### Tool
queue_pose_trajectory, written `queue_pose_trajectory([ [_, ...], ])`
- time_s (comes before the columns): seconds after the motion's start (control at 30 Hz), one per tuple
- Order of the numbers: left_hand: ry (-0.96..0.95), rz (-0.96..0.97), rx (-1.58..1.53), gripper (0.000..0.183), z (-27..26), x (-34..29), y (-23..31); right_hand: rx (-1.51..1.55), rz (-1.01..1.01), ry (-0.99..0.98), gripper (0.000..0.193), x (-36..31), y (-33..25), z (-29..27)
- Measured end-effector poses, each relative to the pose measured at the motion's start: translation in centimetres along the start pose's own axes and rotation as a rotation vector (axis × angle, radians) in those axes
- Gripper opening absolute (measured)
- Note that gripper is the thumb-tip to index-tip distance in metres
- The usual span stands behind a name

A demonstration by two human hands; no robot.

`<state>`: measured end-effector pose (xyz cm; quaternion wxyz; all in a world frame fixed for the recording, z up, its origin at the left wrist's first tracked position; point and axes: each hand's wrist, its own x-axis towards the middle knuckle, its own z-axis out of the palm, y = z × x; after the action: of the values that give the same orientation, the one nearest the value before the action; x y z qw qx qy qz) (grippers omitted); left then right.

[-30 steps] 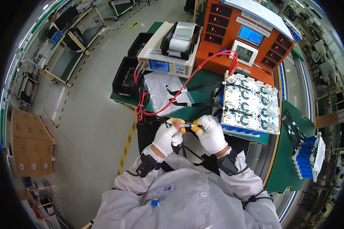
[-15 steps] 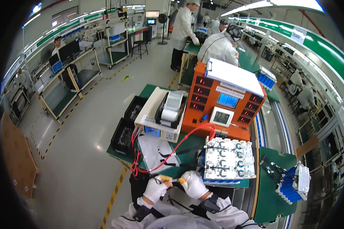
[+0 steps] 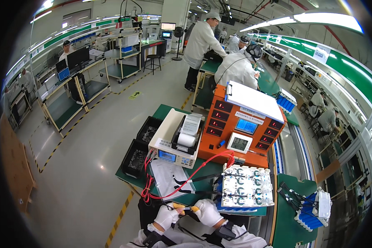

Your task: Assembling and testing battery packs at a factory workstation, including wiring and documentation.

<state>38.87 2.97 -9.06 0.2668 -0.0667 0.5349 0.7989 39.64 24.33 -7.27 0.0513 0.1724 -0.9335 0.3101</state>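
Observation:
Both my hands wear white gloves with yellow at the fingertips and are close together at the near edge of the bench. The fingers of my left hand [image 3: 166, 217] are closed, and so are those of my right hand [image 3: 208, 213]. Between them they pinch a small dark connector-like piece [image 3: 188, 208]; its exact kind is too small to make out. Beyond my right hand lies a white-topped battery pack [image 3: 246, 186] with blue cells below. Black leads [image 3: 198, 179] with plugs reach left from the pack, over a paper sheet [image 3: 166, 177].
Red cables [image 3: 149, 186] run from a beige meter [image 3: 167, 155] to the pack's far side. Beyond stands an orange tester [image 3: 219, 124]. Black bins [image 3: 133, 159] sit at left. Another blue battery pack [image 3: 314, 208] rests on a green board at right. Co-workers [image 3: 237, 68] are farther off.
The view has shifted slightly, so the bench things appear a little displaced. My hands stay together with the small piece between them. At the back, the standing co-worker leans and reaches farther right.

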Motion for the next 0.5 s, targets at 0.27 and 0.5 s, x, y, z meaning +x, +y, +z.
queue_pose_trajectory([
  [0.27,-0.018,-0.053,-0.089,0.014,-0.2,0.1,-0.3,-0.017,-0.044,0.043,0.007,0.0,-0.3,0.2],
  [0.5,-0.055,-0.086,-0.133,0.009,-0.5,0.2,-1.0,-0.049,-0.013,-0.006,0.010,-0.4,-0.2,0.2],
])
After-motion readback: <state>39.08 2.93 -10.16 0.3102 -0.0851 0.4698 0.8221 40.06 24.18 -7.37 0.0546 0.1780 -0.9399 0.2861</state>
